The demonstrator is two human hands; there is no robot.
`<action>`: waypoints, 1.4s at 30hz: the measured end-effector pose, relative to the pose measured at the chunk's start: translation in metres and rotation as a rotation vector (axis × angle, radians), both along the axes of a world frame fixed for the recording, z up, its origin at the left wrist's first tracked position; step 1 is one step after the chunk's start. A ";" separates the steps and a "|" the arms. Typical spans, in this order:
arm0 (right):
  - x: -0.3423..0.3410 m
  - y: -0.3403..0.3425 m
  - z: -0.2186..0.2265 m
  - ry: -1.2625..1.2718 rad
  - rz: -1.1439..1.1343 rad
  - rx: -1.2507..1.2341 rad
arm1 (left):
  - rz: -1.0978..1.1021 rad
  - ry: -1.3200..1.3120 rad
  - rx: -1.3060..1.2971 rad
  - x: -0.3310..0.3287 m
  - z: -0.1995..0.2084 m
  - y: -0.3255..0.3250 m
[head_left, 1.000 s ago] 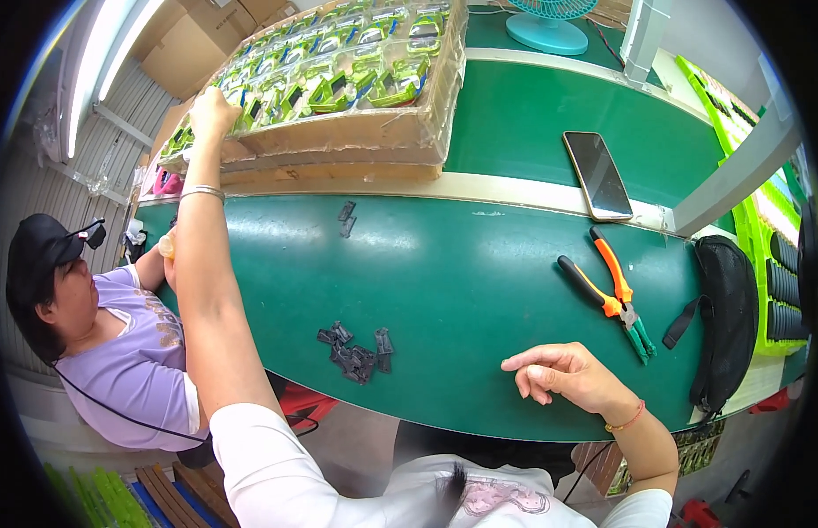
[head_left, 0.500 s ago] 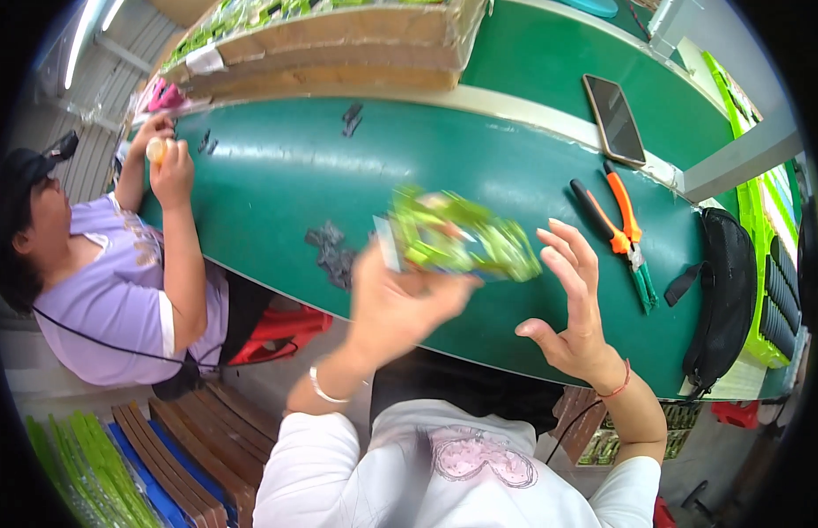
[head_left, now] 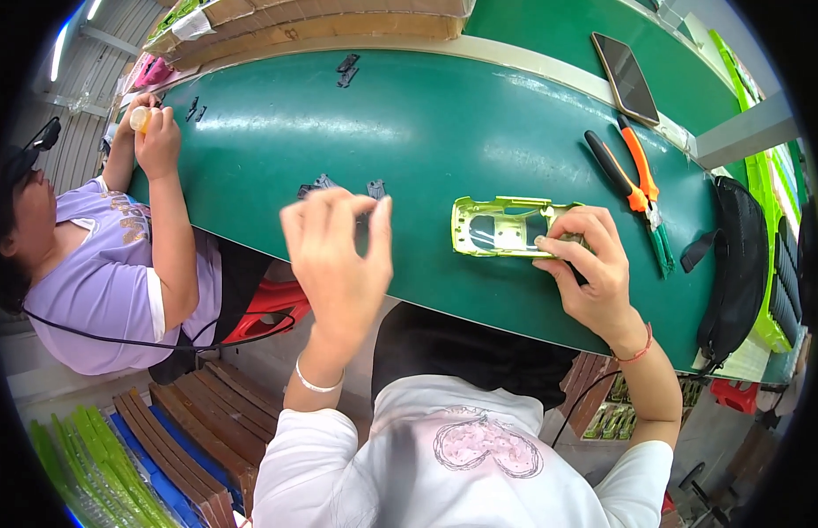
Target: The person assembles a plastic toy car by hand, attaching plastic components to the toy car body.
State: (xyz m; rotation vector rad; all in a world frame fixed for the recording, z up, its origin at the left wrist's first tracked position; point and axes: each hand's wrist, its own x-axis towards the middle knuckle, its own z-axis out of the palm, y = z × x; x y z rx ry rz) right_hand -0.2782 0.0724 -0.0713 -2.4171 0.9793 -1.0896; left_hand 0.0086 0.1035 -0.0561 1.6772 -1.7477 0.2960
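Note:
My right hand [head_left: 594, 273] grips one end of a bright green toy car body shell [head_left: 464, 231], fingers and thumb pinching its edge. Its hollow inside faces up, with dark window pieces showing. To the left, my left hand [head_left: 334, 255] hovers over the bench's near edge, thumb and fingers apart, with nothing seen between them. Just beyond its fingertips lie small black plastic parts [head_left: 376, 188], partly covered by the hand.
Pliers [head_left: 642, 198] with orange-black handles lie on the green bench [head_left: 409, 106], right of the shell. Beyond are a phone [head_left: 625, 77] and a black pouch [head_left: 735, 264]. At left, a co-worker [head_left: 101, 255] holds a small bottle [head_left: 140, 119]. Cardboard trays [head_left: 286, 26] stand at the back.
The green shell has moved from my left hand to my right and is now low over the bench, hollow side up. My left hand has moved left to the black parts.

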 end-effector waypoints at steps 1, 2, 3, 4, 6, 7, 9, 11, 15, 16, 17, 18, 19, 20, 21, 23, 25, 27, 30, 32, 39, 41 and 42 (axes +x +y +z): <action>-0.001 0.000 0.000 0.029 0.001 -0.017 | 0.073 -0.028 0.042 0.004 -0.003 -0.003; 0.001 0.000 0.000 0.021 0.005 0.004 | 0.090 -0.014 0.067 0.009 -0.006 -0.005; 0.001 0.000 0.001 0.023 0.005 0.008 | 0.106 0.001 0.092 0.012 -0.009 -0.007; 0.001 0.000 0.002 0.022 0.019 0.035 | 0.105 0.004 0.096 0.013 -0.013 -0.009; 0.000 -0.002 0.001 0.023 0.032 0.066 | 0.147 -0.002 0.151 0.015 -0.017 -0.013; 0.000 -0.003 0.000 0.023 0.050 0.064 | 0.145 0.000 0.156 0.015 -0.019 -0.015; -0.003 -0.003 -0.002 0.028 0.055 0.070 | 0.061 0.069 0.194 0.013 -0.020 -0.020; -0.003 -0.002 -0.002 0.024 0.081 0.058 | 0.006 0.066 0.201 0.007 -0.020 -0.024; -0.001 -0.002 -0.003 0.022 0.077 0.002 | -0.040 0.038 0.228 -0.011 -0.013 -0.026; -0.002 0.000 -0.004 0.043 0.077 -0.038 | -0.031 0.013 0.231 -0.012 -0.013 -0.024; -0.003 0.000 -0.005 0.061 0.079 -0.082 | -0.037 0.013 0.237 -0.012 -0.013 -0.024; -0.004 0.000 -0.006 0.062 0.073 -0.076 | -0.052 0.008 0.237 -0.012 -0.013 -0.024; -0.004 0.001 -0.006 0.078 0.071 -0.099 | -0.067 0.003 0.236 -0.012 -0.013 -0.023; -0.004 0.001 -0.007 0.092 0.073 -0.122 | -0.082 0.021 0.246 -0.011 -0.013 -0.022; -0.004 0.000 -0.007 0.090 0.072 -0.117 | -0.082 0.019 0.251 -0.011 -0.013 -0.022; -0.004 0.000 -0.006 0.094 0.073 -0.079 | -0.099 0.021 0.225 -0.012 -0.013 -0.023; -0.004 0.000 -0.003 0.089 0.069 -0.068 | -0.092 -0.058 0.233 -0.012 -0.013 -0.023; -0.004 0.000 -0.003 0.085 0.063 -0.056 | -0.056 -0.105 0.267 -0.014 -0.012 -0.024; -0.003 0.000 -0.004 0.073 0.051 -0.061 | -0.066 0.026 0.352 -0.016 -0.011 -0.019; -0.005 0.000 -0.006 0.094 0.092 -0.089 | -0.075 0.234 0.313 -0.027 -0.006 -0.012; -0.002 0.003 -0.014 0.046 0.145 -0.180 | -0.557 0.190 0.152 -0.049 0.019 0.025; -0.001 0.003 -0.014 0.035 0.171 -0.175 | -0.655 0.113 0.163 -0.053 0.008 0.021; -0.001 0.004 -0.014 0.034 0.174 -0.170 | -0.658 0.069 0.182 -0.054 0.005 0.018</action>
